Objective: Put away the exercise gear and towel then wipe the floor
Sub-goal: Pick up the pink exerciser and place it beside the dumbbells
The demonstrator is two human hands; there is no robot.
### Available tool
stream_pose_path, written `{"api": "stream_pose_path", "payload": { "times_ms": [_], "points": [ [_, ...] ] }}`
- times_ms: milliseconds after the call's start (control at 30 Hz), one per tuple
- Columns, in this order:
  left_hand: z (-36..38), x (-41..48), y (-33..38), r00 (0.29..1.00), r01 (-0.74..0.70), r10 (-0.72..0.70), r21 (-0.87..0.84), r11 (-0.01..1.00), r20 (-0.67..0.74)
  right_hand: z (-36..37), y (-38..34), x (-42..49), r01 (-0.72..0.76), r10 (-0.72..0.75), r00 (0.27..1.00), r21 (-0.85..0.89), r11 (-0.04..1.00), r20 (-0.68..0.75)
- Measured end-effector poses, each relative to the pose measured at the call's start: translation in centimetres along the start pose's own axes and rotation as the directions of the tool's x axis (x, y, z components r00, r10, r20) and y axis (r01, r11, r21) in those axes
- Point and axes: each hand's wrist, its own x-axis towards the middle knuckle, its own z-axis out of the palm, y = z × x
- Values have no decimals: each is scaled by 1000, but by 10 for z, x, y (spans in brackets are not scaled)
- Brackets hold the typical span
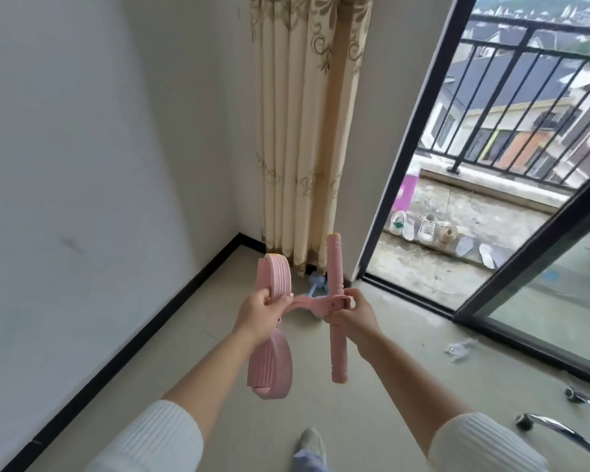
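Observation:
I hold a pink pedal puller [335, 267] in the air in front of me, over the beige floor [239, 396]. My left hand [258, 310] grips the middle of its foot pedal bar, whose two ribbed pink pedals [271, 362] stick out above and below the hand. My right hand [349, 313] grips the hub of the straight pink handle bar, which stands nearly upright. Short pink bands join the two bars between my hands. A pale blue dumbbell [315, 281] lies on the floor behind, by the curtain's foot.
A white wall [82, 165] with black skirting runs along the left. A beige curtain [307, 131] hangs in the corner. The sliding glass door [525, 260] stands open onto a balcony with shoes [426, 228]. Crumpled paper [460, 349] and a chair's chrome wheeled base [566, 420] lie at right.

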Motion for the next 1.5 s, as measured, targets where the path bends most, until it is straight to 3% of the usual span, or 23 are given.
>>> {"api": "stream_pose_path", "payload": {
  "times_ms": [267,500,633,767,967,1267,1500],
  "points": [
    [16,143,52,999,5,-1,82,997,-47,-2,-60,152,-105,94,992,133,985,89],
    [7,274,56,999,-36,42,306,951,-13,34,-91,259,-252,220,965,269,930,141],
    [-8,348,63,995,-81,51,416,906,82,67,-99,322,-278,261,960,372,885,96],
    [-26,444,42,961,-185,57,472,862,271,130,-92,394,-317,356,935,478,819,10],
    [-44,574,-35,861,-348,-10,604,717,509,225,-39,477,-387,552,833,679,624,-33],
    [14,689,-225,835,-435,53,597,674,548,331,132,587,-324,656,745,792,517,-124],
    [76,759,-377,769,-604,250,541,585,588,404,270,677,-328,630,775,819,471,-52]
  ]
}}
